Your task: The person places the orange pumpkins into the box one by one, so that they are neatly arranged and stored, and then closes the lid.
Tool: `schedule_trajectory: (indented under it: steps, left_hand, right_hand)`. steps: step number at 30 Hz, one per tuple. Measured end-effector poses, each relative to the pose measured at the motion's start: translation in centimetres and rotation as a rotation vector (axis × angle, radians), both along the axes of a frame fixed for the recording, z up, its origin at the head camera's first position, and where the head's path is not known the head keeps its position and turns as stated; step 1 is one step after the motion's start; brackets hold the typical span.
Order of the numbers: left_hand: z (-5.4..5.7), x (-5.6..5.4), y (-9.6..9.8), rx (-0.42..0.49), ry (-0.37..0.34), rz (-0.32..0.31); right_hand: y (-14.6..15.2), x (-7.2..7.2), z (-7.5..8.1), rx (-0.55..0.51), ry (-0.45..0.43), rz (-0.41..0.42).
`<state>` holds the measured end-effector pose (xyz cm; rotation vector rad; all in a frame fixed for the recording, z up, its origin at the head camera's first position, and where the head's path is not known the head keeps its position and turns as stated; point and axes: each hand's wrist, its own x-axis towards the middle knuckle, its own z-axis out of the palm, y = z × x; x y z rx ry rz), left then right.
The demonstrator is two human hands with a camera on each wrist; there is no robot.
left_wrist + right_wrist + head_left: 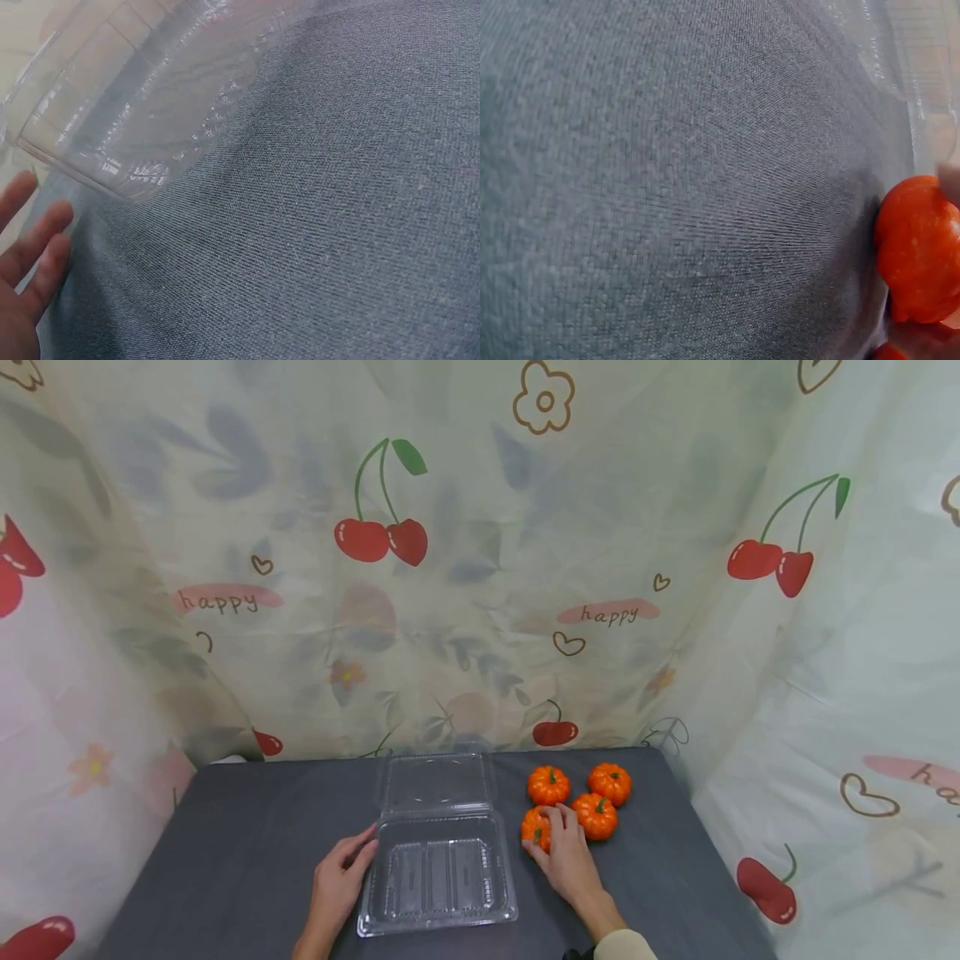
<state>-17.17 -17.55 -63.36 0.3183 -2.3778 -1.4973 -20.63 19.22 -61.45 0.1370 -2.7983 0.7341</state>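
A clear plastic clamshell container (438, 922) lies with its lid (435, 781) folded back on the dark cloth. Beside its left rim is my left hand (337, 875), fingers loosely extended; the left wrist view shows these fingers (43, 255) close to the container's corner (124, 191). To the right of the container, my right hand (568, 858) grips a small orange pumpkin (533, 829) between thumb and fingers. In the right wrist view, that pumpkin (919, 251) appears at the right edge, partly covered by fingertips.
Just behind and to the right of my right hand sit three more pumpkins: one at the back left (548, 786), one at the back right (610, 784) and a nearer one (597, 817). A printed curtain (465, 610) encloses the table (247, 843) at the back and sides.
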Motion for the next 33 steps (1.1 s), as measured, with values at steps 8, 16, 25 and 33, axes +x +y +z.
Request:
schedule_trajectory:
  steps: [8,16,25,33]
  left_hand:
    - [-0.6,-0.1,0.3,0.181,0.01,-0.002]
    - [-1.5,-0.5,0.5,0.341,-0.076,0.012]
    - [-1.1,0.2,0.4,0.37,-0.097,-0.022]
    - [-1.0,0.2,0.5,0.464,-0.121,0.01]
  right_hand:
    - [0.2,0.1,0.5,-0.127,-0.148,0.01]
    - [0.3,0.1,0.8,-0.175,-0.106,0.069]
    - [0.6,0.3,0.0,-0.151,0.021,0.095]
    - [0.4,0.0,1.1,-0.151,-0.001,0.103]
